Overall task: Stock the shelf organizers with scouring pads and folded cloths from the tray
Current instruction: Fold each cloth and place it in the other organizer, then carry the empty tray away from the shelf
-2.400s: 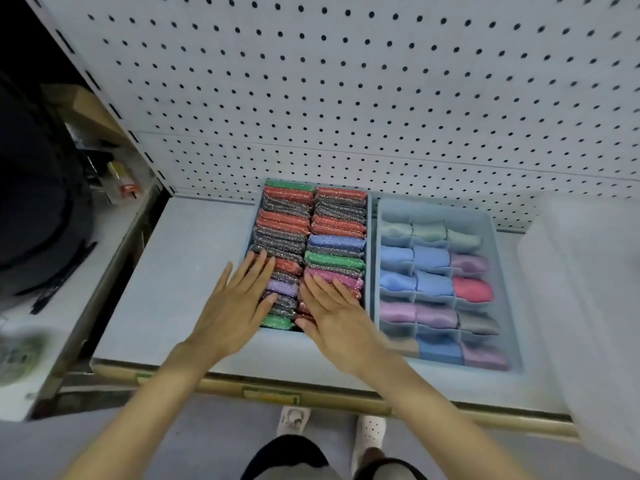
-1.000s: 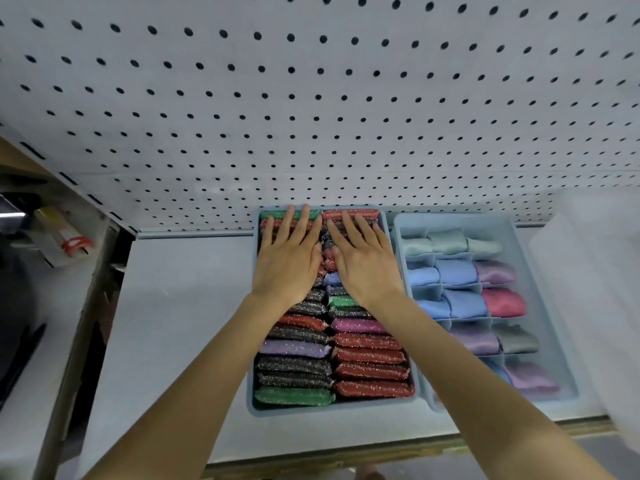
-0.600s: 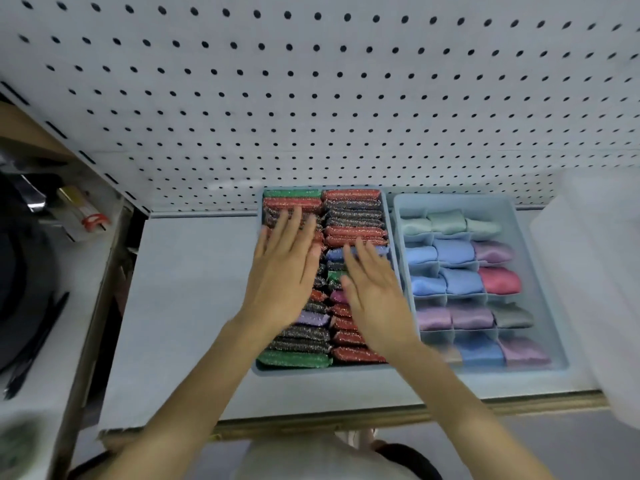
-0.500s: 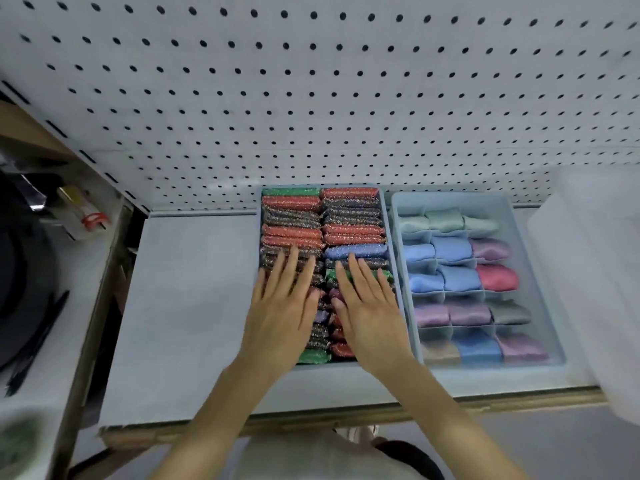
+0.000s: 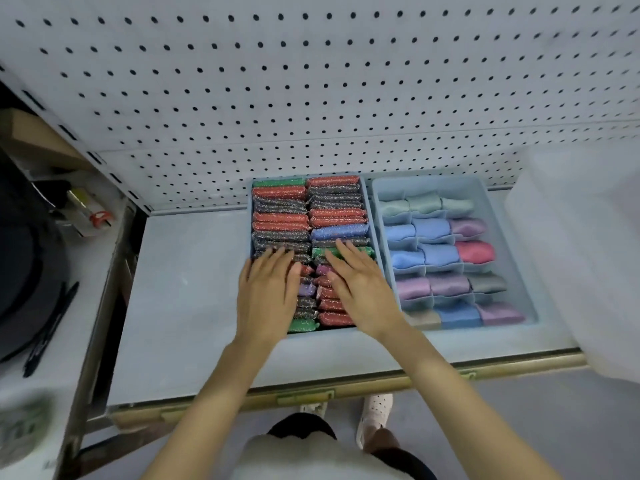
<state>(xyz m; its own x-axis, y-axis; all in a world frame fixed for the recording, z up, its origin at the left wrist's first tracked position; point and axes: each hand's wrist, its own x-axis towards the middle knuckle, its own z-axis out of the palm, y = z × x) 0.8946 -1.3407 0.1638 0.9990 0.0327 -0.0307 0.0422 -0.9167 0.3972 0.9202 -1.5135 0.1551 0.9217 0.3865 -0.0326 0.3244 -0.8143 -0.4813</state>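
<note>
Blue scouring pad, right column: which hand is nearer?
Right. The right hand lies flat just in front of the blue scouring pad, fingertips nearly at it; the left hand lies flat one column over to the left, farther off.

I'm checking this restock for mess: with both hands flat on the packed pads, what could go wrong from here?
The left hand and right hand press tightly packed scouring pads; some may buckle or pop out on release.
A sideways push could shift the pad organizer and the cloth organizer beside it.
</note>
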